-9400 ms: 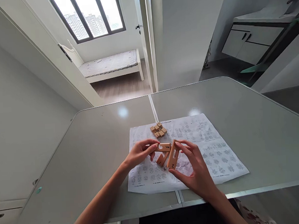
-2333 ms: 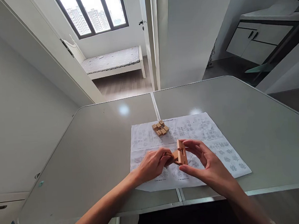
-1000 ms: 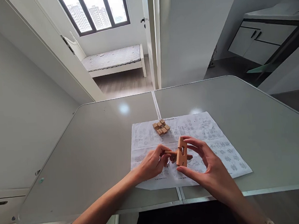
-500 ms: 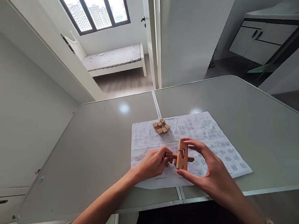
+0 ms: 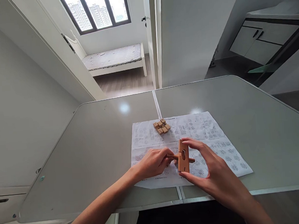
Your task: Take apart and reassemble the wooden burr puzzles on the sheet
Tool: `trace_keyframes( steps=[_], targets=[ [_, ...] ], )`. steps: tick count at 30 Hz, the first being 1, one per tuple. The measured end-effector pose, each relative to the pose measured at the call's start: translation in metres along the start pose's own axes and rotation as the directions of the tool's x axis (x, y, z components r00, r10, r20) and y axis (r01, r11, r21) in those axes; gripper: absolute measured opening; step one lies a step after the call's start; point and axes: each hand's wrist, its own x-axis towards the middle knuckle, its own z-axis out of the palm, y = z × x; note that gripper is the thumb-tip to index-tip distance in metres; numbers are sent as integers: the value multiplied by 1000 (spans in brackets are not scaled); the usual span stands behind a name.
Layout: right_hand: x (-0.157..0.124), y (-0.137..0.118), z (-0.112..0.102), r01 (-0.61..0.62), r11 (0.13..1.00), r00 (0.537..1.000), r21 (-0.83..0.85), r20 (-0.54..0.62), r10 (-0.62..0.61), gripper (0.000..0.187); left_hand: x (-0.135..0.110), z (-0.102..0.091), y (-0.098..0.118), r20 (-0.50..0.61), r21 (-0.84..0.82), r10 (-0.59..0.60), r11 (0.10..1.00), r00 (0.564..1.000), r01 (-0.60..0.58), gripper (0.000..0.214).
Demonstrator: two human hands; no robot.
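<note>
The pale counter (image 5: 108,141) is the largest thing here, split by a metal strip (image 5: 157,104) that runs away towards 12 o'clock. Past its far edge, a bed (image 5: 114,58) stands at 11 o'clock. A creased sheet of printed diagrams (image 5: 147,142) lies flat on the counter, under both hands. The right hand (image 5: 215,167) comes in from 4 o'clock and is spread in a wide C, with fingertips at the upper end of a slotted block (image 5: 183,164) and thumb at the lower end. The left hand (image 5: 155,163) sits at 9 o'clock from that block, just beside it, curled tight with its fingertips pinching a thin wooden piece (image 5: 172,156). The key relation is a crossing — the block's long axis runs near 12 to 6, while the thin piece lies roughly 9 to 3. A wooden tip (image 5: 192,160) shows at 3 o'clock, beyond the block, probably the same piece; whether it goes through the block or behind it I cannot tell. A small cluster of wooden cubes (image 5: 162,126) rests on the sheet at 11 o'clock, apart from both hands. Smallest is a dark mark (image 5: 184,169) near the block's 6 o'clock end.
</note>
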Motion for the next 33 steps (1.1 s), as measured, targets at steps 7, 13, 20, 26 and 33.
trace_keyframes(
  steps=[7,13,20,26,33],
  targets=[
    [3,12,5,-11,1000,997,-16,72,12,66,1,0,-1,16,35,-7,999,1000,7,13],
    [3,13,9,-27,999,996,-23,80,29,66,1,-1,0,32,21,-47,999,998,46,13],
    [5,11,14,-3,1000,999,-17,44,3,63,0,1,-2,25,7,-45,999,999,45,12],
    [9,12,13,-47,999,997,-7,59,47,62,-1,3,-2,0,39,-19,999,1000,19,18],
    [10,11,23,-38,999,999,-6,-31,38,62,1,14,3,-69,22,-40,999,997,42,71]
  ],
)
